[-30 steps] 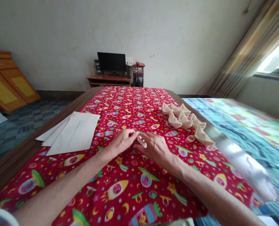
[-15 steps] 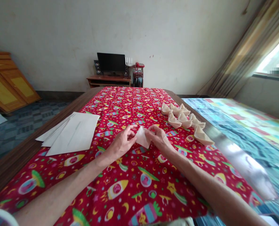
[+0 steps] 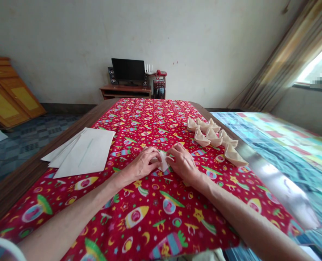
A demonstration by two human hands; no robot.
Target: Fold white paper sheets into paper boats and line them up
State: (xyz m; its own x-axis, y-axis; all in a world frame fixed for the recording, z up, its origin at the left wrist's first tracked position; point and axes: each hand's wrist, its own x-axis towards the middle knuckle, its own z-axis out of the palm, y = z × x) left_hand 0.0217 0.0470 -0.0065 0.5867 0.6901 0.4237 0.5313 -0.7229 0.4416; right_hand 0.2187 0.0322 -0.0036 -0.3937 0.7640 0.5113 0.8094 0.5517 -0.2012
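Folded paper (image 3: 163, 161) sits between the two hands over the red patterned cloth (image 3: 136, 217), its left side pinched by the left hand (image 3: 147, 161) and its right by the right hand (image 3: 180, 161). White sheets (image 3: 86, 152) lie fanned leftward; folded pieces (image 3: 211, 136) cluster at right.

This looks like a room in a home; a bed-like surface with a patchwork cover (image 3: 275, 127) lies beside the table (image 3: 27, 181); a monitor with speakers (image 3: 128, 69), a red telephone (image 3: 161, 73), a wooden cabinet (image 3: 12, 94) and a long curtain (image 3: 283, 61) line plain, marked walls.
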